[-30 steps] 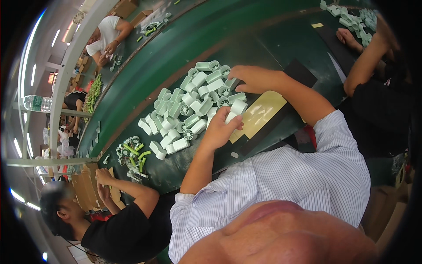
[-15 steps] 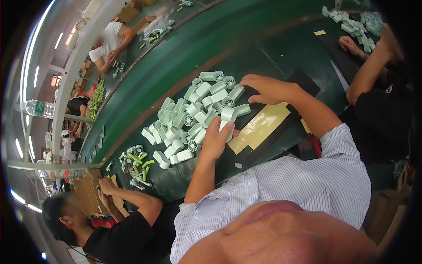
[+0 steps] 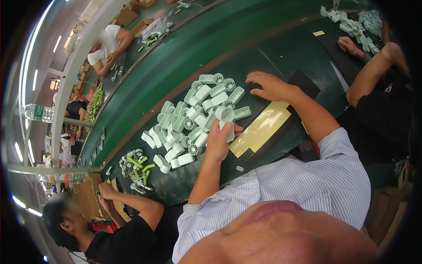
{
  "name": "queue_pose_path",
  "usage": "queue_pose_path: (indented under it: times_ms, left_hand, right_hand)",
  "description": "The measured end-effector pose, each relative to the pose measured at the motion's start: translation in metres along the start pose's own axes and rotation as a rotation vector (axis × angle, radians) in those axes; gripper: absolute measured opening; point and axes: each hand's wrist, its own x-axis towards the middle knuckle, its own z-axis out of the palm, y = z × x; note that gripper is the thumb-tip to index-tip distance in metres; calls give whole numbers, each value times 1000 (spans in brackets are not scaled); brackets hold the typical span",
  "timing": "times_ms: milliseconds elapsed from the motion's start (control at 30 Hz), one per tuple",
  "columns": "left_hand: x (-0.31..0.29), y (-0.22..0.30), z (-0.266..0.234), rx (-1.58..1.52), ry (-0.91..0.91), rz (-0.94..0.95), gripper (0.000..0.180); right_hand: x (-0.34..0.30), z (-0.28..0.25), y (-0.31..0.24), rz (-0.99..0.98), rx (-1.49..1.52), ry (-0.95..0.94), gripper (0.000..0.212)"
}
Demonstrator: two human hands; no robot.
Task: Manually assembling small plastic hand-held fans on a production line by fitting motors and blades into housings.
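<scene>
Just turned a pale-green, round-ended plastic piece hollow-side up, baring its inside, pinched in the left hand by matching pale-green plastic pieces, with the right hand loosely spread.

The person's left hand grips a pale green plastic piece, its round end uppermost, beside a heap of similar pieces on the green table. The right hand reaches out near the heap, fingers parted, beyond a yellow sheet.
</scene>
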Motion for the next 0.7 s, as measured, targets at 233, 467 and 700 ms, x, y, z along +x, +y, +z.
queue_pose_path:
  times_ms: [233,467,700]
  left_hand:
    - [-4,-2,-3,-214,-136,-34,35]
    - [-5,-3,-2,-223,-114,-64,37]
    - [-4,-4,-5,-240,-76,-64,37]
  right_hand:
    - [-1,1,-1,22,-59,-28,37]
    - [-3,3,-6,37,-90,-66,36]
    - [-2,3,-2,28,-112,-76,36]
